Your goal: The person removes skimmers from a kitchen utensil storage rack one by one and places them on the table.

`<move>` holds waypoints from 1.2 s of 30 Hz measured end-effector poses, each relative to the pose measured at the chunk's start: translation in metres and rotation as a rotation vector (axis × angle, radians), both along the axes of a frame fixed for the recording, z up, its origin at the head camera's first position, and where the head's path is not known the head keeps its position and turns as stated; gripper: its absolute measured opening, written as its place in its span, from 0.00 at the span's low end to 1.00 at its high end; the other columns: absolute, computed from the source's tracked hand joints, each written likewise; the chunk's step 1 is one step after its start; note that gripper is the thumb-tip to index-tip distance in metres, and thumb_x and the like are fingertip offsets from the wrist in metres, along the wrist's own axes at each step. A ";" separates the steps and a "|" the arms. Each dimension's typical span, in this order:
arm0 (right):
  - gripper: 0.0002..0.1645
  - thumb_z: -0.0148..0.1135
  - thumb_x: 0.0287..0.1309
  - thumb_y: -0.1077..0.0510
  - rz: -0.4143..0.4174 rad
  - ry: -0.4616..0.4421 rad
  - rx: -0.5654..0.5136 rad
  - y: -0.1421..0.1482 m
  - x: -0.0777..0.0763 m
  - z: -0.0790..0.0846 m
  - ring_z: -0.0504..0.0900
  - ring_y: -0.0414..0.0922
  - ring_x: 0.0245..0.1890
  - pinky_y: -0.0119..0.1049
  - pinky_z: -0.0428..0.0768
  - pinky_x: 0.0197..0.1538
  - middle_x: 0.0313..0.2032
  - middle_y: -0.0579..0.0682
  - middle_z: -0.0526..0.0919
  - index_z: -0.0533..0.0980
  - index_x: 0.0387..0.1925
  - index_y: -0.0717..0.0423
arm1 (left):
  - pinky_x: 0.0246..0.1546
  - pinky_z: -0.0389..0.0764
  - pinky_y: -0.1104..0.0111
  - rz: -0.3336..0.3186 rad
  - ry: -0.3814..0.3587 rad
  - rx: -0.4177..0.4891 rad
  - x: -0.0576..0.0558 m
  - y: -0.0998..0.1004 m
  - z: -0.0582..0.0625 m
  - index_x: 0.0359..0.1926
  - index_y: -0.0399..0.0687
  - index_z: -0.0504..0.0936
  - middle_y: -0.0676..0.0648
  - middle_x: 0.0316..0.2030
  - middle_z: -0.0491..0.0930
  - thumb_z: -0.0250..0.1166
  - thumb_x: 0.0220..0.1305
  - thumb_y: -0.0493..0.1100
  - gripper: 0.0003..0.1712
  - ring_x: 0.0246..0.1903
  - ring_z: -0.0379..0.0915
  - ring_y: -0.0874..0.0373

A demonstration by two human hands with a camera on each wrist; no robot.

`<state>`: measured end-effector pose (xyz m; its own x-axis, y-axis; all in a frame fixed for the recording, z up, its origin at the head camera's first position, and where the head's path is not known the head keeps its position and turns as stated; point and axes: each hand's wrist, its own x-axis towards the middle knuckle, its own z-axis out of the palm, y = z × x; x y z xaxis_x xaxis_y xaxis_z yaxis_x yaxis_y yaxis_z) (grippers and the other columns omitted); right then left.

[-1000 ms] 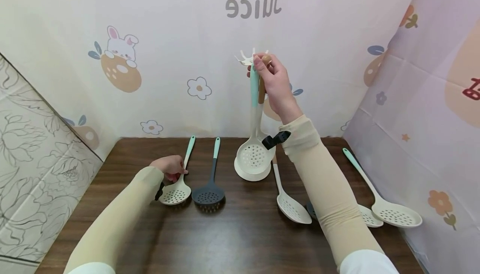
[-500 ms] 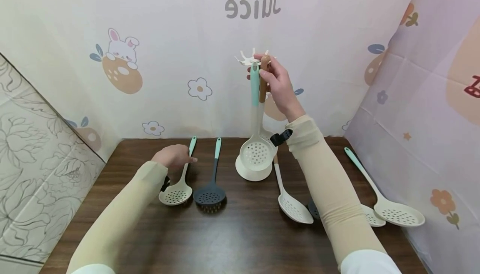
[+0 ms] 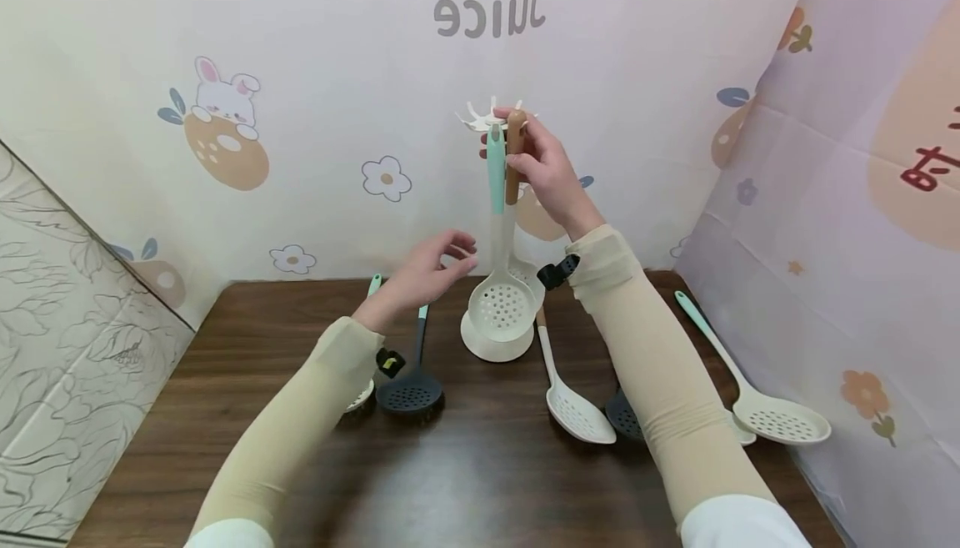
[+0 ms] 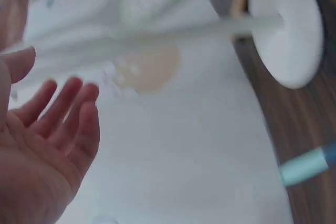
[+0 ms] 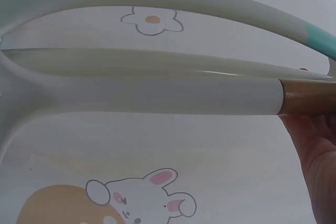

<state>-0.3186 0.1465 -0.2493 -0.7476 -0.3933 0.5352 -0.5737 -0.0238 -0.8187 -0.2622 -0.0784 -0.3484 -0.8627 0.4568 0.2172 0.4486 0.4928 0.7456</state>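
My right hand [image 3: 546, 166] is at the top of a white utensil stand [image 3: 495, 344] with a round base and hooks. Its thumb lies on the brown handle of a white skimmer [image 3: 513, 173], with the fingers curled behind. A white skimmer with a mint handle [image 3: 501, 308] hangs upright in front, beside that handle. My left hand [image 3: 429, 268] is in the air just left of the stand, palm facing it, fingers loosely bent and holding nothing. In the left wrist view the stand's pole runs past the left fingers [image 4: 79, 124]. The right fingertips are partly hidden.
A dark skimmer [image 3: 411, 394] lies left on the wooden table [image 3: 457, 481], near a white one [image 3: 362, 398] mostly behind the left arm. Right of the stand lie a brown-handled slotted spoon [image 3: 577, 414], a dark one [image 3: 624, 416] and a mint-handled turner [image 3: 780, 419]. Curtains enclose the table.
My left hand has left the white skimmer on the left and moved right and up towards the stand. The right thumb has slid off the mint handle onto the brown one.
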 end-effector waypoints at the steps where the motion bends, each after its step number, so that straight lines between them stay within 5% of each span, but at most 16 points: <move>1: 0.34 0.44 0.63 0.67 0.008 -0.004 0.001 0.000 0.000 0.001 0.78 0.58 0.57 0.52 0.77 0.55 0.56 0.56 0.78 0.64 0.71 0.51 | 0.52 0.76 0.58 -0.003 0.011 0.017 0.001 0.006 0.002 0.62 0.46 0.72 0.49 0.55 0.76 0.59 0.72 0.53 0.24 0.55 0.73 0.55; 13: 0.38 0.53 0.63 0.71 0.065 -0.064 0.042 0.005 -0.003 0.003 0.77 0.57 0.58 0.48 0.78 0.56 0.59 0.61 0.76 0.61 0.73 0.52 | 0.42 0.79 0.62 -0.003 -0.014 0.163 -0.008 0.044 0.002 0.52 0.48 0.77 0.50 0.43 0.80 0.62 0.71 0.51 0.16 0.43 0.75 0.56; 19: 0.39 0.59 0.63 0.69 0.048 -0.042 0.076 0.006 -0.003 0.003 0.77 0.54 0.55 0.46 0.76 0.56 0.58 0.64 0.76 0.62 0.73 0.49 | 0.33 0.76 0.63 -0.021 -0.016 0.215 -0.004 0.043 0.000 0.44 0.45 0.80 0.44 0.38 0.82 0.60 0.72 0.44 0.08 0.36 0.73 0.53; 27: 0.38 0.58 0.65 0.70 0.021 -0.048 0.053 0.006 -0.003 0.003 0.78 0.54 0.55 0.49 0.75 0.57 0.57 0.63 0.75 0.62 0.73 0.48 | 0.23 0.72 0.67 -0.036 -0.026 0.206 -0.001 0.040 0.004 0.45 0.45 0.81 0.46 0.34 0.78 0.60 0.72 0.45 0.09 0.26 0.67 0.53; 36: 0.35 0.59 0.66 0.68 0.011 -0.019 0.033 0.004 -0.004 -0.002 0.79 0.54 0.54 0.48 0.76 0.55 0.54 0.58 0.79 0.64 0.72 0.48 | 0.26 0.75 0.66 -0.030 -0.030 0.196 0.002 0.037 0.006 0.46 0.44 0.81 0.47 0.35 0.79 0.61 0.72 0.44 0.10 0.32 0.70 0.52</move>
<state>-0.3228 0.1507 -0.2516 -0.7529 -0.4194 0.5072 -0.5577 -0.0027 -0.8300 -0.2599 -0.0412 -0.3425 -0.8568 0.4338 0.2789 0.4369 0.3232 0.8394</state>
